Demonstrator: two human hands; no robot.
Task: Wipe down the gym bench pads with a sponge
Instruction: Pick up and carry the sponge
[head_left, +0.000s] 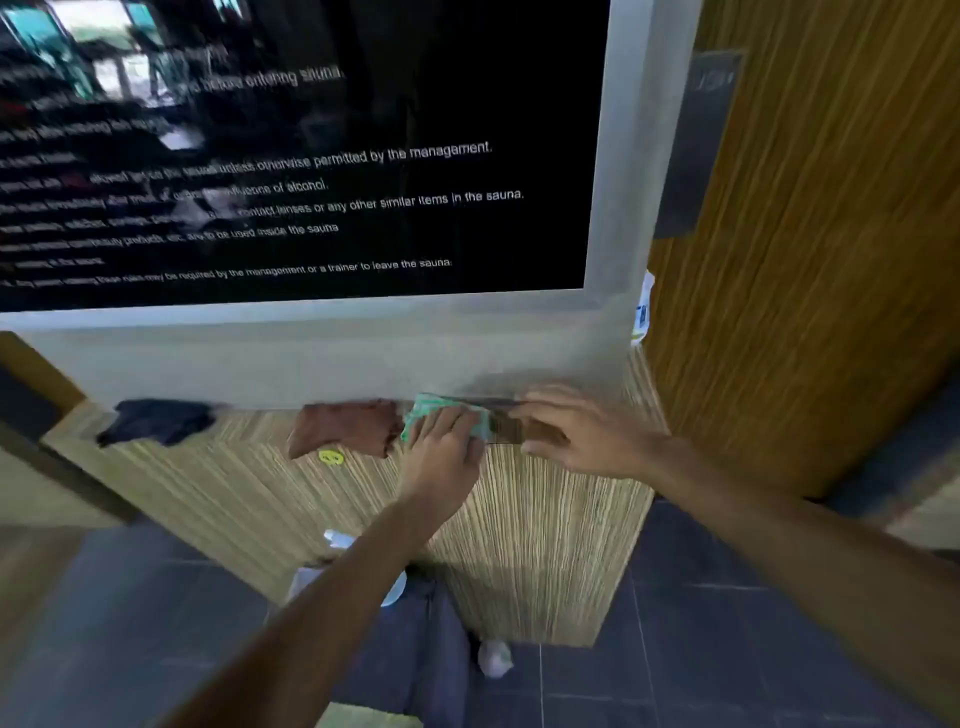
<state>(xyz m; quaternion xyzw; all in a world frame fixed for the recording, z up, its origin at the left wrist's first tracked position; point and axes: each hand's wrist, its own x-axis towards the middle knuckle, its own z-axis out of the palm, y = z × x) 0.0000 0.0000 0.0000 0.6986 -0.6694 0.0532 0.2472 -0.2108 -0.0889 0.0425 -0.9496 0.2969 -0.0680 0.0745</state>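
A green and white sponge (435, 410) lies on top of a striped wooden cabinet (519, 545), just under a frosted glass panel. My left hand (441, 447) rests on the sponge with its fingers curled over it. My right hand (576, 431) is beside it on the right, fingers spread and touching a dark flat object (506, 427) on the ledge. No gym bench pad is in view.
A brown cloth (345, 427) and a dark blue cloth (156, 421) hang over the cabinet top to the left. A black sauna rules board (291, 156) fills the upper view. A wooden door (810, 234) stands right. A spray bottle (340, 543) shows below my left forearm.
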